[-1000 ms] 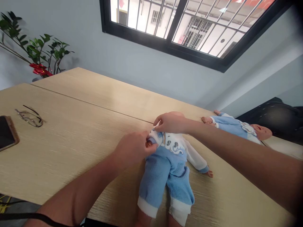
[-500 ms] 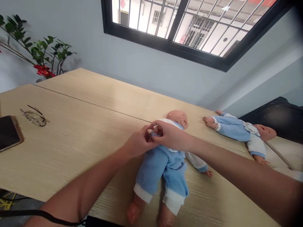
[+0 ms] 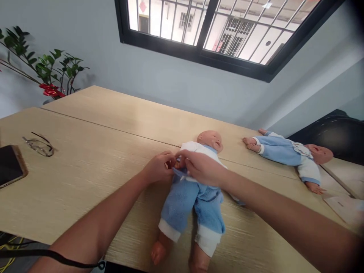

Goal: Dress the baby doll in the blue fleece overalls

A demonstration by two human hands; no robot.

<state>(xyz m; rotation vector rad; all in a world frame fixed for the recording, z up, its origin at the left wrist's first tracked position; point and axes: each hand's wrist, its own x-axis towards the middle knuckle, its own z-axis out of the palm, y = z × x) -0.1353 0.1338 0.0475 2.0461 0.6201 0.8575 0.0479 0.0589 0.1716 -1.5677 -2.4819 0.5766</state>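
A baby doll [image 3: 196, 197] in a white top and fluffy blue trousers lies on its back on the wooden table [image 3: 93, 167], head toward the wall, bare feet at the near edge. My left hand [image 3: 157, 170] is closed in a pinch on the doll's sleeve at its left side. My right hand [image 3: 199, 167] reaches across the doll's chest and its fingers are closed on the same sleeve cuff, touching my left hand. The doll's far arm is hidden under my right forearm.
A second doll [image 3: 287, 155] in blue and white lies at the right of the table. A pair of glasses [image 3: 40, 146] and a phone [image 3: 10, 165] lie at the left. A potted plant [image 3: 45, 74] stands at the back left. A black chair [image 3: 335, 136] is at the right.
Both hands have slid down from the doll's shoulder to its sleeve end at waist height. The doll's head and bare feet have come into view as the camera tilted.
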